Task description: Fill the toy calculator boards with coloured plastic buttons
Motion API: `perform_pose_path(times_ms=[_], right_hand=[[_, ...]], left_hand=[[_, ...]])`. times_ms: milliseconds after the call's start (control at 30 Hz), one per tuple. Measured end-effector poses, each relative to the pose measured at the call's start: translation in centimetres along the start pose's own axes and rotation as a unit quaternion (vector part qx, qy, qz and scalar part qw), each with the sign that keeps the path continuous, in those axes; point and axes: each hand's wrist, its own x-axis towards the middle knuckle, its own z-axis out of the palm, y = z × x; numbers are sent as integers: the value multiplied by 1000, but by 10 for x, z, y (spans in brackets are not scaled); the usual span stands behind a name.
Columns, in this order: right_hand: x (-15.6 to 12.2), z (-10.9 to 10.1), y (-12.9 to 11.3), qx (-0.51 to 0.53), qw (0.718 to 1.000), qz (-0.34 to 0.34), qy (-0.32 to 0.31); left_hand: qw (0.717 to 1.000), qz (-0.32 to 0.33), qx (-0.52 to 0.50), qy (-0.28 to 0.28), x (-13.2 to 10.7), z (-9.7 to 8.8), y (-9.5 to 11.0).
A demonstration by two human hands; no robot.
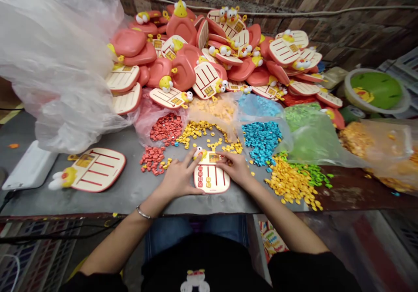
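Note:
A cream toy board (214, 186) with a red rim, dark red slots and a yellow duck-like head lies flat in front of me. Several red pieces (200, 177) sit along its left column, and a few yellow ones (208, 182) are in the column beside them. My left hand (176, 176) grips the board's left side, thumb at the lower edge and fingers by the head. Over the board's upper right, my right hand (237, 169) has its thumb and fingertips pinched together; what is between them is hidden.
Behind are bags and heaps of red (166, 129), yellow (196, 131), blue (262, 137) and green pieces (315, 175). A yellow heap (290, 179) lies right. Boards (183, 68) pile against the brick wall. Another board (101, 170) and a white power bank (29, 166) lie left.

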Motion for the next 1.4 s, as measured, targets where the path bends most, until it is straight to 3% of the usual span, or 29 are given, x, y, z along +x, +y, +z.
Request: perform_pose_path(times_ms=[167, 333, 433, 667, 733, 867, 900, 967, 1067, 1200, 1267, 1400], right_hand=[[2, 7, -5, 85, 996, 9, -14], [1, -8, -2, 39, 998, -46, -14], [7, 0, -4, 4, 996, -79, -36], [14, 21, -5, 5, 997, -76, -11], [15, 16, -6, 22, 995, -93, -42], [27, -7, -8, 103, 961, -135, -217], [35, -12, -8, 115, 957, -125, -234], [56, -17, -5, 98, 972, -93, -194], [95, -6, 3, -27, 994, -73, -74], [133, 17, 14, -198, 972, -77, -98], [135, 18, 17, -209, 969, -79, -102], [101, -3, 18, -92, 992, -89, -14]], left_hand=[[1000, 1, -5, 6, 0, 3, -1], [1000, -2, -4, 2, 1, 2, 0], [1000, -6, -4, -3, 1, 2, 1], [1000, -14, 7, -5, 1, 4, 1], [1000, -12, 0, -2, 2, 5, 0], [1000, -2, -14, 10, 1, 6, -2], [1000, -2, -18, 11, 1, 6, -2], [1000, -5, -25, 12, 1, 6, -3], [1000, -7, -25, 14, 1, 5, -3], [1000, -1, -24, 19, 0, 5, -3], [1000, -1, -21, 15, 0, 5, -3], [1000, 2, -27, 12, 0, 2, -3]])
